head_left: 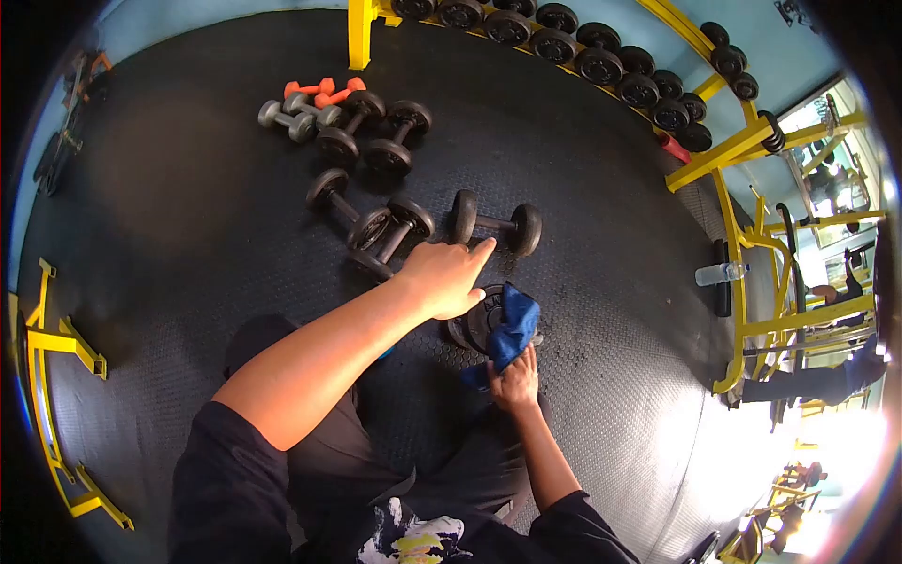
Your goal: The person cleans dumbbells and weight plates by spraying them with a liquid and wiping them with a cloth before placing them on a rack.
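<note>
My left hand (446,277) rests on the dumbbell (477,324) at frame centre; whether it grips, I cannot tell. My right hand (515,381) clenches the blue cloth (510,329); I should brace firmly, wiping all round.

The cloth (512,329) and the left hand (446,277) hide most of a dumbbell (475,325). The rack (360,38) is cut off at the top. Bright light by the right edge of the floor (611,310) blurs the machines (799,477).
</note>
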The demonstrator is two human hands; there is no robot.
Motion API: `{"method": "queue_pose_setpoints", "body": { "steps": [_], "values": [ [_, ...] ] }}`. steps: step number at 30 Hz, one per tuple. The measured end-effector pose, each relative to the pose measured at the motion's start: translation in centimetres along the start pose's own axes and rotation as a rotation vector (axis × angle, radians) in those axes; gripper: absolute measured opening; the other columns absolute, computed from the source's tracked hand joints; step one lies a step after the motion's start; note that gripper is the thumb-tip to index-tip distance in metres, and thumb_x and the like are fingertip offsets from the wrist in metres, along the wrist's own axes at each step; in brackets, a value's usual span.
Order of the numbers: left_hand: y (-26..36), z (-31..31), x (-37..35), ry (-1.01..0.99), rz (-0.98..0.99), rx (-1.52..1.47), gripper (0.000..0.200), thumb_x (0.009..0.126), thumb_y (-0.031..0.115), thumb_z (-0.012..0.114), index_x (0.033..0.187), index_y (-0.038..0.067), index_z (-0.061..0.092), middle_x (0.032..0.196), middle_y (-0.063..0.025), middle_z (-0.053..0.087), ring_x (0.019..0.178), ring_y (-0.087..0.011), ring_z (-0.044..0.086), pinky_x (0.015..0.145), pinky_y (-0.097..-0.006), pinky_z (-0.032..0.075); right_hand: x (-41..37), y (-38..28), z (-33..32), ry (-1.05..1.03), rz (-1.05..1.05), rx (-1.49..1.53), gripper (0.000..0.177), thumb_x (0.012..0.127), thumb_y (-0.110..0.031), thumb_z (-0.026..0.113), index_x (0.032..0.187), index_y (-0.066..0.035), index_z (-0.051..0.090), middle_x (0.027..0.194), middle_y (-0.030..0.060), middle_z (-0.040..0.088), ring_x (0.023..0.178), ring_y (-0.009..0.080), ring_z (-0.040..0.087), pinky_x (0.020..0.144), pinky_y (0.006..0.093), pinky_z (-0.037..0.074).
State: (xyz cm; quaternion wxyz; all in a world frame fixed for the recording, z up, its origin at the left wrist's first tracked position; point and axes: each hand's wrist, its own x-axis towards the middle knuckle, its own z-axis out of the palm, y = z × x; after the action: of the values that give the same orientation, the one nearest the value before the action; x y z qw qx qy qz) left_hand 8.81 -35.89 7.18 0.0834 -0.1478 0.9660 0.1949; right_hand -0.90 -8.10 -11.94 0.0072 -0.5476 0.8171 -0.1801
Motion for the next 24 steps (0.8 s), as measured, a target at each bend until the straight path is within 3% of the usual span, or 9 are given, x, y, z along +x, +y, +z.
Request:
{"method": "queue_pose_setpoints", "body": {
  "steps": [3, 6, 10, 12, 13, 16, 19, 23, 24],
  "values": [
    [0.1, 0.0, 0.1, -0.006, 0.008, -0.025, 0.074, 0.091, 0.038, 0.064, 0.149, 0.004, 0.035, 0.108, -0.0194, 0.069, 0.095, -0.0332, 0.070, 0.081, -0.0450, 0.056, 1.2, 1.6, 0.2, 0.077, 0.221, -0.190, 0.042, 0.095, -0.029, 0.057, 0.123, 0.002, 0.061, 0.122, 0.0247, 0.062, 0.129, 0.0412, 0.048, 0.115, 0.0528, 0.029],
    [0.2, 0.4, -0.4, 0.053, 0.027, 0.034, 0.068, 0.090, 0.032, 0.065, 0.147, 0.006, 0.041, 0.105, -0.0181, 0.070, 0.093, -0.0312, 0.071, 0.080, -0.0444, 0.055, 4.7, 3.2, -0.8, 0.030, 0.410, 0.433, 0.035, 0.100, -0.025, 0.051, 0.121, 0.002, 0.059, 0.123, 0.0289, 0.060, 0.117, 0.0450, 0.056, 0.098, 0.0490, 0.045],
    [0.0, 1.0, -0.5, 0.053, 0.029, 0.151, 0.063, 0.088, 0.024, 0.064, 0.146, 0.006, 0.045, 0.104, -0.0172, 0.070, 0.091, -0.0305, 0.071, 0.080, -0.0441, 0.052, 11.4, 3.5, -0.7, 0.087, 0.263, 0.456, 0.041, 0.101, -0.034, 0.048, 0.116, 0.002, 0.060, 0.119, 0.0291, 0.062, 0.113, 0.0458, 0.058, 0.095, 0.0497, 0.046],
    [-0.1, 1.2, -0.5, 0.077, 0.004, 0.140, 0.060, 0.087, 0.018, 0.062, 0.144, 0.007, 0.048, 0.103, -0.0161, 0.071, 0.090, -0.0292, 0.071, 0.081, -0.0437, 0.050, 14.6, 2.8, -1.1, -0.307, 0.437, 0.122, 0.049, 0.101, -0.043, 0.045, 0.112, 0.002, 0.061, 0.115, 0.0282, 0.064, 0.109, 0.0451, 0.060, 0.093, 0.0502, 0.048],
    [-0.1, 1.2, -0.5, 0.081, -0.007, 0.137, 0.060, 0.087, 0.018, 0.062, 0.144, 0.007, 0.048, 0.103, -0.0161, 0.071, 0.090, -0.0292, 0.071, 0.081, -0.0437, 0.050, 15.7, 2.4, -1.0, -0.312, 0.425, 0.120, 0.049, 0.101, -0.043, 0.045, 0.112, 0.002, 0.061, 0.115, 0.0282, 0.064, 0.109, 0.0451, 0.060, 0.093, 0.0502, 0.048],
    [0.1, 1.2, -0.6, 0.045, -0.012, 0.102, 0.057, 0.088, 0.017, 0.061, 0.143, 0.008, 0.049, 0.104, -0.0147, 0.071, 0.093, -0.0290, 0.070, 0.083, -0.0441, 0.049, 18.6, -1.1, -1.3, -0.636, 0.253, -0.092, 0.050, 0.093, -0.045, 0.053, 0.113, 0.000, 0.063, 0.116, 0.0235, 0.066, 0.110, 0.0425, 0.061, 0.097, 0.0496, 0.046],
    [0.3, 1.3, -0.3, 0.041, -0.026, 0.109, 0.059, 0.087, 0.019, 0.063, 0.143, 0.009, 0.049, 0.105, -0.0145, 0.071, 0.095, -0.0295, 0.070, 0.084, -0.0445, 0.049, 17.6, -3.6, -0.6, -0.471, -0.142, -0.020, 0.050, 0.087, -0.042, 0.061, 0.119, -0.004, 0.063, 0.120, 0.0200, 0.066, 0.116, 0.0387, 0.059, 0.103, 0.0496, 0.041],
    [0.3, 1.5, -0.3, 0.019, -0.008, 0.115, 0.060, 0.086, 0.022, 0.065, 0.143, 0.009, 0.049, 0.106, -0.0145, 0.070, 0.095, -0.0297, 0.070, 0.084, -0.0443, 0.050, 16.3, -5.7, -1.7, -0.408, -0.394, 0.131, 0.053, 0.081, -0.038, 0.068, 0.125, -0.010, 0.062, 0.125, 0.0172, 0.064, 0.124, 0.0343, 0.055, 0.107, 0.0494, 0.037],
    [0.3, 1.5, -0.3, -0.011, -0.007, 0.110, 0.061, 0.086, 0.024, 0.065, 0.143, 0.009, 0.049, 0.107, -0.0143, 0.070, 0.095, -0.0294, 0.070, 0.083, -0.0442, 0.050, 16.9, -5.0, -1.7, -0.596, -0.354, 0.041, 0.051, 0.084, -0.041, 0.066, 0.123, -0.010, 0.063, 0.127, 0.0168, 0.064, 0.125, 0.0340, 0.053, 0.107, 0.0488, 0.037]
  ]
}}
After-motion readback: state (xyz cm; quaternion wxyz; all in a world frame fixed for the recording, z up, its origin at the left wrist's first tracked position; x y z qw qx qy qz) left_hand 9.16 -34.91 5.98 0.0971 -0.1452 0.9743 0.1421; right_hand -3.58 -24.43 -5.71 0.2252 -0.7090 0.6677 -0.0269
